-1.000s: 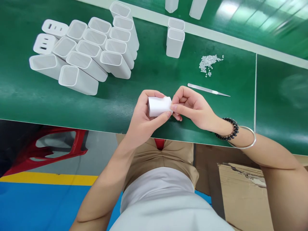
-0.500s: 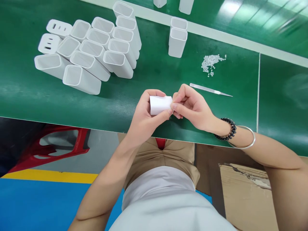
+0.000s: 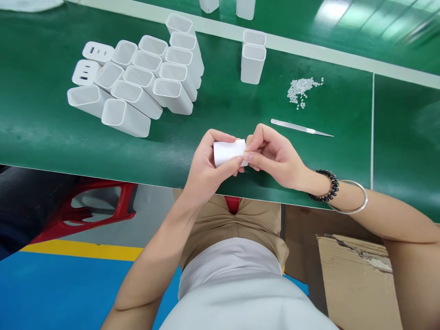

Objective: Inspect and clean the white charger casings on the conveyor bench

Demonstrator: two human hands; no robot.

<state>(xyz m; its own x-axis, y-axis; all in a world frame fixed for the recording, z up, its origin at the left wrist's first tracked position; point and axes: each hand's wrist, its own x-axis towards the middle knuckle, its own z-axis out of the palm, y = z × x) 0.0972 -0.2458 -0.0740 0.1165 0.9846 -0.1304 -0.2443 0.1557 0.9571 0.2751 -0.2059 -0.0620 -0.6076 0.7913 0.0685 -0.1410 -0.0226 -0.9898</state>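
Note:
My left hand (image 3: 206, 167) is closed around a white plastic charger housing (image 3: 227, 152), held on its side just above the table's near edge. At the right end of this housing, my right hand (image 3: 275, 158) has thumb and forefinger pinched together. Whatever may be between those fingertips is too small to make out. Metal tweezers (image 3: 299, 127) lie beyond the right hand, their tip pointing right. Farther back is a small heap of clear pieces (image 3: 299, 89), with a few scattered from it.
Several white housings (image 3: 139, 79) stand grouped at the left on the green table (image 3: 220, 105); two of them show port cutouts. A pair of housings (image 3: 253, 64) stands at back centre. Below the edge are a red stool (image 3: 127, 201) and cardboard (image 3: 357, 279).
The view has shifted slightly, so the grouped housings at the left appear farther right and lower. Both hands keep nearly the same hold, with the housing tilted a little differently.

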